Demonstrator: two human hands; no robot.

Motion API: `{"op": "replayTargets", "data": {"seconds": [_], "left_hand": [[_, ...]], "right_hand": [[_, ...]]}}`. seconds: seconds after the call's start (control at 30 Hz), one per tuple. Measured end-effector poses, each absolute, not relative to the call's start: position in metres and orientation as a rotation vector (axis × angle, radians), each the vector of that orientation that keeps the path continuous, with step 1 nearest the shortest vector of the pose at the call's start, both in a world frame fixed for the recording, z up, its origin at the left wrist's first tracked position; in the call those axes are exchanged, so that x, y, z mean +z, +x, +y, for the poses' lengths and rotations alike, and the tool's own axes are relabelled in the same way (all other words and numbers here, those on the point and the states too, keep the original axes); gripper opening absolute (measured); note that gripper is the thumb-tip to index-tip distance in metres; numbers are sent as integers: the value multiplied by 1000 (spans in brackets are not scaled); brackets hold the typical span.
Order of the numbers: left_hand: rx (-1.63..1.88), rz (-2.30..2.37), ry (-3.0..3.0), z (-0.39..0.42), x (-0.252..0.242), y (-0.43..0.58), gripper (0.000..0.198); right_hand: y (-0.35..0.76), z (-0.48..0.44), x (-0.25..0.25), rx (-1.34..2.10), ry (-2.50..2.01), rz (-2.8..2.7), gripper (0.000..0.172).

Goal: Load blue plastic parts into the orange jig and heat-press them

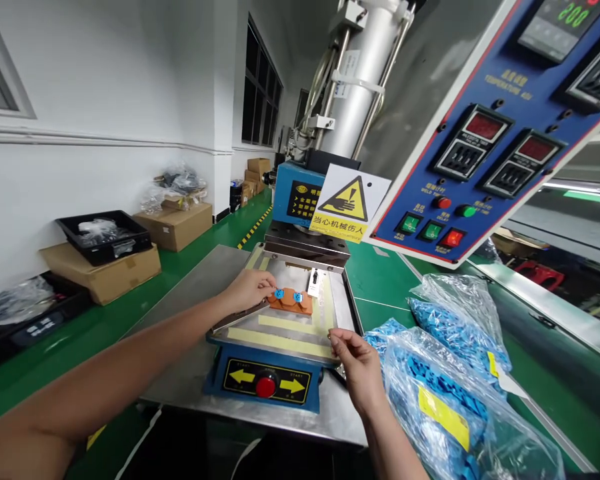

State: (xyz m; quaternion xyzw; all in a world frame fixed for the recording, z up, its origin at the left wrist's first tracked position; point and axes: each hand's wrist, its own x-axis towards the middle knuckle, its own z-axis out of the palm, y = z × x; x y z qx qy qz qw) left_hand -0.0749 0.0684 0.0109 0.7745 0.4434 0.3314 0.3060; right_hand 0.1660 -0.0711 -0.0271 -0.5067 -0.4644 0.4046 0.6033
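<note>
My left hand (pixel 251 291) reaches over the metal work plate (pixel 240 325), its fingers pinched together at the left end of an orange fixture (pixel 291 305). Two small blue plastic pieces (pixel 299 297) sit in that fixture, and my left fingertips are beside the left one. Whatever is between those fingers is hidden. By the plate's front right corner, my right hand (pixel 357 363) has thumb and forefinger closed in a pinch, with a tiny dark item at the tips, too small to name. A white block (pixel 317 283) with a dark slot stands just behind the fixture.
A press with a silver cylinder (pixel 365 80) and a warning sign (pixel 350 203) rises behind the plate. The blue control panel (pixel 480 147) overhangs at right. Clear bags of blue parts (pixel 440 393) lie on the right. A red button (pixel 265 387) sits in front; boxes (pixel 175 223) line the wall.
</note>
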Motion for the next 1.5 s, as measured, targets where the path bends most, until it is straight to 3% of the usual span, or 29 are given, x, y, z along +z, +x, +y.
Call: {"op": "replayTargets", "data": {"seconds": [0.33,0.87,1.5], "left_hand": [[907,1044,2273,103,3,-62,9],[817,967,2304,115,0,-65,13],[864,866,2480,107,0,-68,20]], "right_hand": [[134,13,-16,456,-1273,-1559,12],[130,24,-12,-392,-1311,-2293,30],[132,17,-19,-204,-1271,-2031,25]]}}
